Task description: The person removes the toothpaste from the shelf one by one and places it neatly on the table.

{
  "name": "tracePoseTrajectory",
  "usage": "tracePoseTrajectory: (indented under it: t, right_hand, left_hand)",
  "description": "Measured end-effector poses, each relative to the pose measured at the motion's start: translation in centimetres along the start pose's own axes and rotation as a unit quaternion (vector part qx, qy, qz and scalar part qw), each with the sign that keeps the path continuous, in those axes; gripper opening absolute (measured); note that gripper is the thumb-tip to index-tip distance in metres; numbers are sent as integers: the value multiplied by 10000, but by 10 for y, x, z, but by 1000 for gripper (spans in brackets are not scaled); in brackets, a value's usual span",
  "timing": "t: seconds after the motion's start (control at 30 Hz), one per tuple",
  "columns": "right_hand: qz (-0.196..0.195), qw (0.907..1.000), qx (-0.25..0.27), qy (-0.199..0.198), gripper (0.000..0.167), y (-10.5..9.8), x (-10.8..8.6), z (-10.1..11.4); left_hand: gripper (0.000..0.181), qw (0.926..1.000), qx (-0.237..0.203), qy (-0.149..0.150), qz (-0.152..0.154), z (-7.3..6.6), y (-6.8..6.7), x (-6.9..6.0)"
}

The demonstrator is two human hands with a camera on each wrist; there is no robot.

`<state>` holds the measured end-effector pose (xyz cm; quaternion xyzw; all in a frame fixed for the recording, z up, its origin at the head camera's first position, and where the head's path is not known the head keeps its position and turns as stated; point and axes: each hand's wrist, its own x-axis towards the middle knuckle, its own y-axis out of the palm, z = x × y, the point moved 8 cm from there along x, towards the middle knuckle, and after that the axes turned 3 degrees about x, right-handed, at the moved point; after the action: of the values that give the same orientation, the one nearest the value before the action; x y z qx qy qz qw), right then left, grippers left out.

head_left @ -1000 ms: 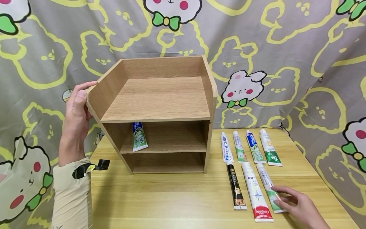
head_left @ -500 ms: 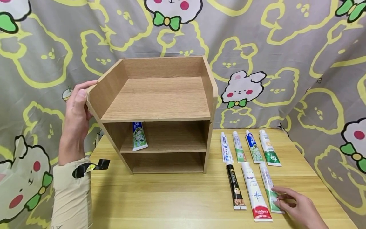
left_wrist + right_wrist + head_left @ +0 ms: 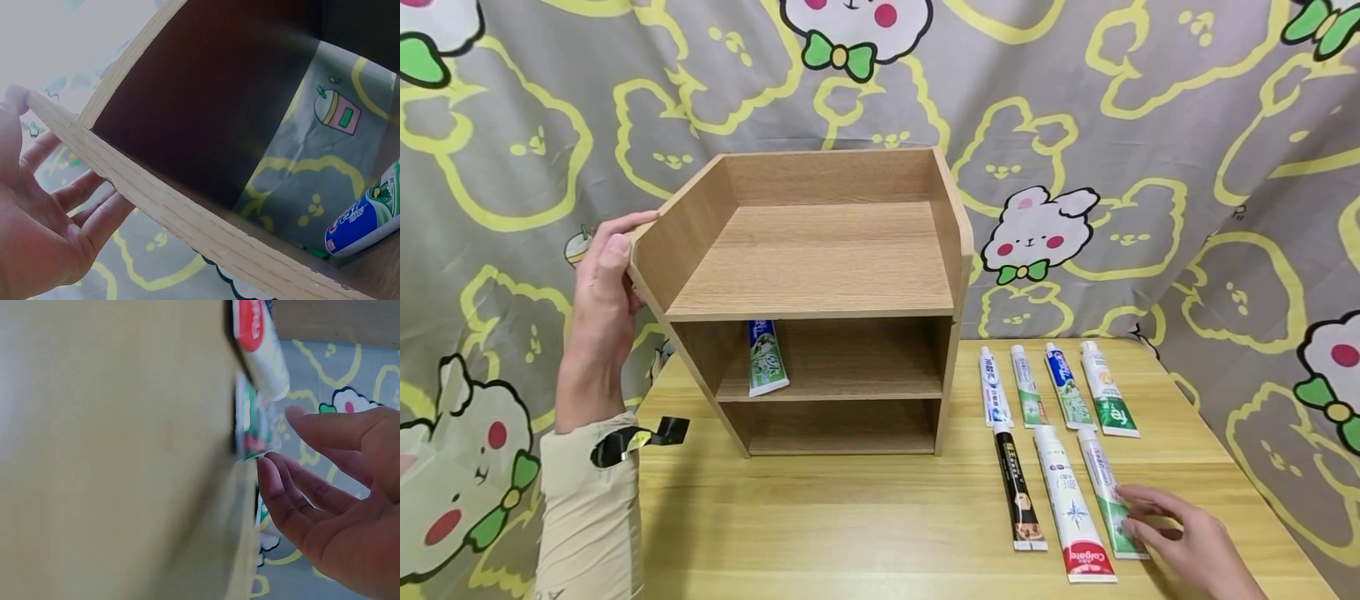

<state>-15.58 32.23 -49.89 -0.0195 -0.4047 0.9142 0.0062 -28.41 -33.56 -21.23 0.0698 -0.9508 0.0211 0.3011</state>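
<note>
At the left, my left hand [image 3: 604, 292] grips the upper left side panel of a wooden desk shelf [image 3: 820, 258], thumb at its front edge and fingers along the outside. The left wrist view shows this panel edge [image 3: 156, 194] between thumb and fingers. My right hand [image 3: 1187, 537] is at a white and green toothpaste tube [image 3: 1108, 496] lying on the table, its fingertips at the tube's right side. In the right wrist view thumb and fingers stand apart beside the tube [image 3: 255, 422]; whether they touch it I cannot tell. One blue and green toothpaste tube [image 3: 766, 358] lies on the middle shelf.
Left of the right hand lie a Colgate tube [image 3: 1073, 508] and a black tube [image 3: 1019, 492]. Behind them is a row of several tubes, including a white and green one [image 3: 1108, 390] at its right end. A patterned curtain [image 3: 1030, 142] hangs behind the wooden table [image 3: 820, 525].
The white and green tube by my right hand has turned slightly, its cap end shifting right. Since half a second ago almost nothing has moved. My left hand stays on the shelf.
</note>
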Motion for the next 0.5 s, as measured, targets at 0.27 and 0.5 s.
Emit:
tracePoseTrajectory:
  t: [0.27, 0.5]
  right_hand:
    - [-616, 9959, 182, -639, 35, -9, -3, 38]
    - [-898, 9849, 568, -1365, 41, -15, -8, 85]
  left_hand:
    - [44, 10000, -14, -23, -8, 1, 1, 1]
    - [43, 10000, -24, -39, -73, 1, -1, 1]
